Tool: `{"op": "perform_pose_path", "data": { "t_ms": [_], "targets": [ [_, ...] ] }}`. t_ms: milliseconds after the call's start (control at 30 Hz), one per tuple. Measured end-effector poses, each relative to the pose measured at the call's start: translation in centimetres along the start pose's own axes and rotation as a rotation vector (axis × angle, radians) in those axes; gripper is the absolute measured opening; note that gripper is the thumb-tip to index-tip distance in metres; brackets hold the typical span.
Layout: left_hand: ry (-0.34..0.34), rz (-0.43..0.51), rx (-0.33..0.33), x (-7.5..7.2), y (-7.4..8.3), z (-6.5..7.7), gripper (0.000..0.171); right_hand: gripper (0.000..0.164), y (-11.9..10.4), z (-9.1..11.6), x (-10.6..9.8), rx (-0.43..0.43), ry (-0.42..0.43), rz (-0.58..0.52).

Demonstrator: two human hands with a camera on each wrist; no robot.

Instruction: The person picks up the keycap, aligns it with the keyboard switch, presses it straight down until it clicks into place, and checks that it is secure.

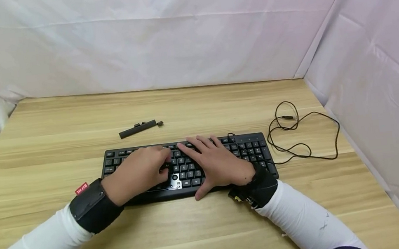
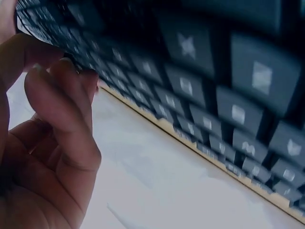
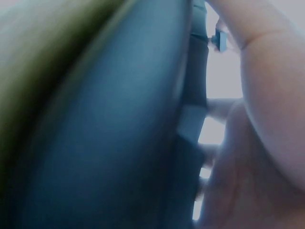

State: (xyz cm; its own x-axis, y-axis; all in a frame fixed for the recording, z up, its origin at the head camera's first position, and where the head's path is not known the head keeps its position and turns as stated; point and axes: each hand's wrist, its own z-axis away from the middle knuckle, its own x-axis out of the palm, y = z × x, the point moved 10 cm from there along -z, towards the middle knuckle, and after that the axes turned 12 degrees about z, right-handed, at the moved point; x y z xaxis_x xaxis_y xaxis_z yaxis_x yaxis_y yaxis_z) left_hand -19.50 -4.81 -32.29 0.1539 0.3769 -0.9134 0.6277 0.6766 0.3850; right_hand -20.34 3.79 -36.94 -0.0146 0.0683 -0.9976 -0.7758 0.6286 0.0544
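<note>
A black keyboard (image 1: 189, 191) lies on the wooden table, its keys marked in white. My left hand (image 1: 138, 171) is over its left-middle part with curled fingers. In the left wrist view the thumb and fingers pinch a small dark piece (image 2: 69, 57), mostly hidden. It shows in the right wrist view as a small block like a keycap (image 3: 220, 40), just off the keys. My right hand (image 1: 219, 161) rests with spread fingers across the keyboard's right-middle part, the thumb at the front edge. A pale spot shows among the keys between the hands.
Behind the keyboard lies a long dark bar (image 1: 136, 129), like a space bar, with small dark pieces (image 1: 160, 123) by it. A thin black cable (image 1: 338, 132) loops on the table at the right. White cloth walls (image 1: 160, 46) stand around the table.
</note>
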Motion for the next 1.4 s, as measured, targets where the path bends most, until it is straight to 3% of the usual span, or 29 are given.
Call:
{"op": "perform_pose_path", "data": {
  "t_ms": [167,333,667,867,1167,1400],
  "targets": [
    [-0.012,-0.005,-0.001,0.9,0.7,0.9,0.012,0.133,-0.1,-0.1,0.1,-0.007,0.003,-0.004],
    [0.021,-0.019,0.022,1.4,1.2,1.5,0.011,0.132,-0.3,-0.4,0.0,-0.015,0.009,-0.008],
    [0.081,-0.144,0.043,1.5,1.4,1.9,0.005,0.132,-0.4,-0.4,0.0,-0.015,0.008,-0.013],
    [0.111,-0.15,0.089,1.5,1.8,2.2,0.004,0.134,-0.1,-0.3,0.3,-0.002,-0.006,-0.009],
    [0.094,-0.165,0.098,1.6,2.1,2.1,0.005,0.133,0.0,-0.1,0.2,0.003,0.0,-0.001],
    [0.124,-0.129,0.089,1.4,1.8,2.1,0.005,0.133,0.1,-0.1,0.2,0.003,-0.002,0.008]
  ]
}}
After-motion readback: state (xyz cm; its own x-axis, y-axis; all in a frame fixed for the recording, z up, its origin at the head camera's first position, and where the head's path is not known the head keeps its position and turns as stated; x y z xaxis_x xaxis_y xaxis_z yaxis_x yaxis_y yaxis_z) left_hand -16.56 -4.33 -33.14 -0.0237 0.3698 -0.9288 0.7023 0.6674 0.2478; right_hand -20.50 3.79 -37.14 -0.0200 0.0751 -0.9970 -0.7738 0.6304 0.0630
